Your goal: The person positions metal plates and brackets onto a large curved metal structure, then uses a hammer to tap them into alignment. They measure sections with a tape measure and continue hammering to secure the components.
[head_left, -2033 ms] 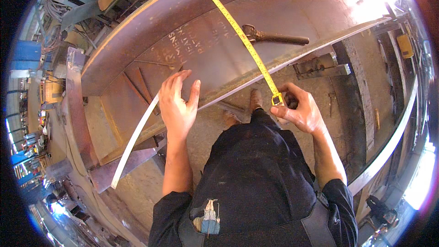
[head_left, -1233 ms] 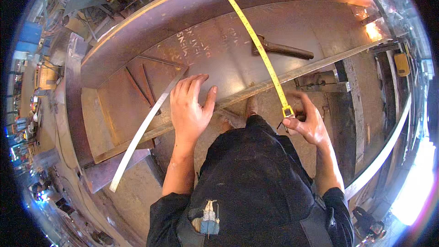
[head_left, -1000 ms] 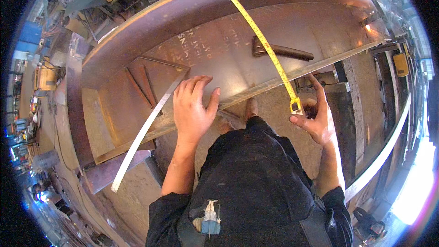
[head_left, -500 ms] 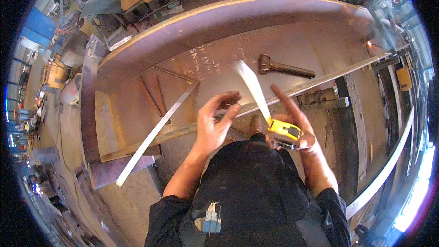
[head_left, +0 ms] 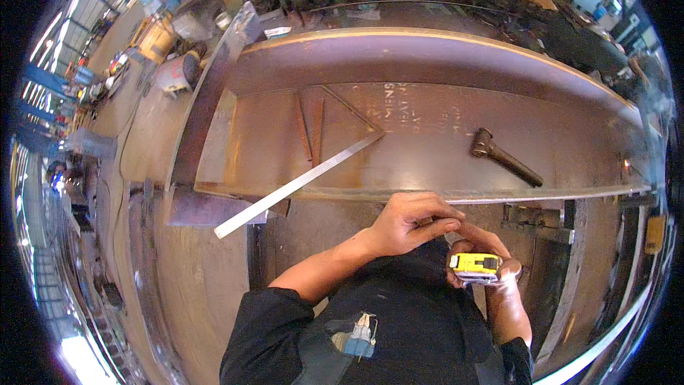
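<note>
In my right hand (head_left: 499,249) sits a yellow tape measure (head_left: 476,266) with a dark patch on its case; no drawn-out blade shows. My left hand (head_left: 417,222) is close beside it, thumb and fingers drawn together near the right fingertips. Whether anything is pinched there I cannot make out. Both hands are in front of the near edge of a large rusty steel beam (head_left: 420,160). On the beam lie a dark hammer (head_left: 506,157), a steel square (head_left: 299,184) with its bright leg jutting past the edge, and two thin rusty strips (head_left: 315,128).
A purplish end plate (head_left: 206,103) stands at the beam's left end. The far flange (head_left: 427,53) rises behind the hammer. Steel bars run along the floor at right, with a long pale strip (head_left: 605,342). A drum-like container (head_left: 178,75) stands at the far left.
The tape blade, which stuck out from the case, no longer shows. My left hand has moved right, up to the right hand, and its fingers have closed. The view has shifted.
</note>
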The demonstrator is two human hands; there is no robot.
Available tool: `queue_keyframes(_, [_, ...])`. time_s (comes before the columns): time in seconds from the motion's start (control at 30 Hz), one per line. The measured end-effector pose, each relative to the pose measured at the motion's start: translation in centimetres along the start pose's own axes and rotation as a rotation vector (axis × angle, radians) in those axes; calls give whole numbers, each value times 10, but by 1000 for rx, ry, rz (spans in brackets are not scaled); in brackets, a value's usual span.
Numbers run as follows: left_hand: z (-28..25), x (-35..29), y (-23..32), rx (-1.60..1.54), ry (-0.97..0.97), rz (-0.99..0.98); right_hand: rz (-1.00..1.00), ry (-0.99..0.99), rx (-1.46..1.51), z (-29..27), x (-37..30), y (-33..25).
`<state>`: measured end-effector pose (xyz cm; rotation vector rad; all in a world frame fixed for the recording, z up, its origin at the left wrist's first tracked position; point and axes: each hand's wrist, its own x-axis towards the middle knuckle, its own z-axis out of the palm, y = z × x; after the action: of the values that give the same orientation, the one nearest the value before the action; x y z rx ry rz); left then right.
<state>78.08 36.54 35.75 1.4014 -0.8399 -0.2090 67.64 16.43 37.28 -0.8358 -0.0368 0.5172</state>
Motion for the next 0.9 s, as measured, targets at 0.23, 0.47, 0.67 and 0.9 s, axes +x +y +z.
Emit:
queue_keyframes(0.23, [-19,-4,2,387,166,-105,146,109,-1035,-34,20,-107])
queue_keyframes(0.47, [-75,-20,23,1225,575,-410,440,348,-2108,-249,82,-195])
queue_keyframes(0.67, [-104,-57,65,1686,370,-932,890,-157,-2384,-404,101,-156])
queue_keyframes(0.9, [-106,-34,93,1585,290,-1119,-89,-567,-2105,-312,155,-134])
